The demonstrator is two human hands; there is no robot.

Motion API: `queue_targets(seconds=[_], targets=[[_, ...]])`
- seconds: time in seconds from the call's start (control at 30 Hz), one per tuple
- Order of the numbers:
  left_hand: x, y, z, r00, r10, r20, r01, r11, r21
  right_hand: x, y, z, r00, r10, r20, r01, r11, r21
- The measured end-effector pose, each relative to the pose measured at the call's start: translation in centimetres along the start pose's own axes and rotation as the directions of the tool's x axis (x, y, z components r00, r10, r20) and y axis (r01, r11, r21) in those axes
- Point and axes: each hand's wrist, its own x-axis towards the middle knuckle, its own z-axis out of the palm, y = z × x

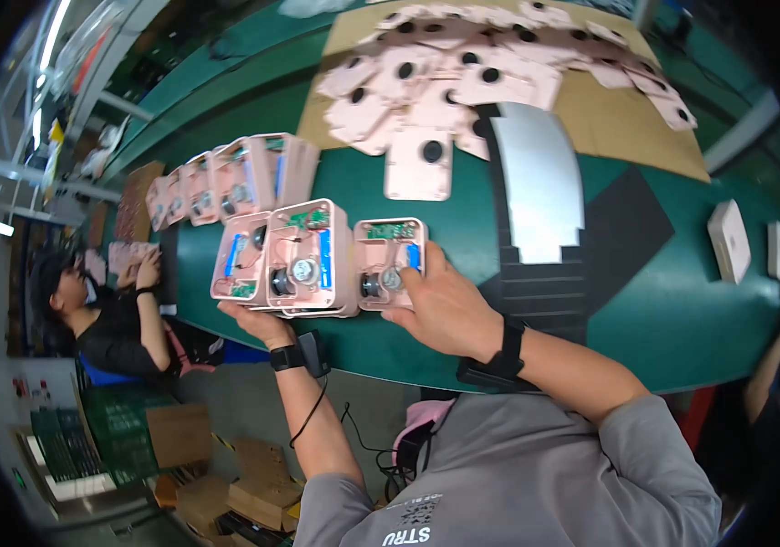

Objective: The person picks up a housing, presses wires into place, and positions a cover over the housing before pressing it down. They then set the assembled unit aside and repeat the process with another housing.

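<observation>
My left hand (261, 321) grips the near edge of a stack of open pink cases (303, 260), each showing a green circuit board, a blue cell and a round speaker. My right hand (445, 305) rests on a single open pink case (388, 260) beside that stack, fingers pressing near its speaker. Both wrists wear black straps. Another open pink case (240, 258) lies just left of the stack.
A row of upright open pink cases (221, 178) stands further left on the green belt (672, 301). Several pink back covers (463, 73) are piled on brown cardboard behind. A silver curved plate (540, 182) lies right of centre. Another person (112, 314) works at the left.
</observation>
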Motion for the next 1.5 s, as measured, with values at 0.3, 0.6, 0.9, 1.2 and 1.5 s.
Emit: queue_targets(seconds=[0.3,0.6,0.9,1.2,1.5], targets=[[-5.4,-0.4,4.4,0.993,-0.024,0.111,0.018,0.999,0.050,-4.3,3.4,-3.8,0.993,0.061,-0.104,-0.062,0.998,-0.009],[-7.6,-1.3,7.9,0.987,-0.076,0.142,0.063,0.994,0.089,-7.0,5.3,-5.5,0.981,0.100,-0.168,-0.095,0.995,0.038],[-6.4,-1.1,9.8,0.970,-0.089,0.227,0.078,0.995,0.060,-7.9,8.9,-8.7,0.964,0.087,-0.252,-0.009,0.955,0.295],[-8.2,-0.8,6.7,0.915,0.375,0.151,-0.404,0.849,0.340,-10.2,14.9,-10.1,0.920,-0.075,-0.385,-0.100,0.904,-0.416],[-26.1,5.7,14.8,0.338,0.156,0.928,-0.854,0.464,0.233,-9.9,16.1,-10.2,0.915,-0.081,-0.396,-0.038,0.958,-0.283]])
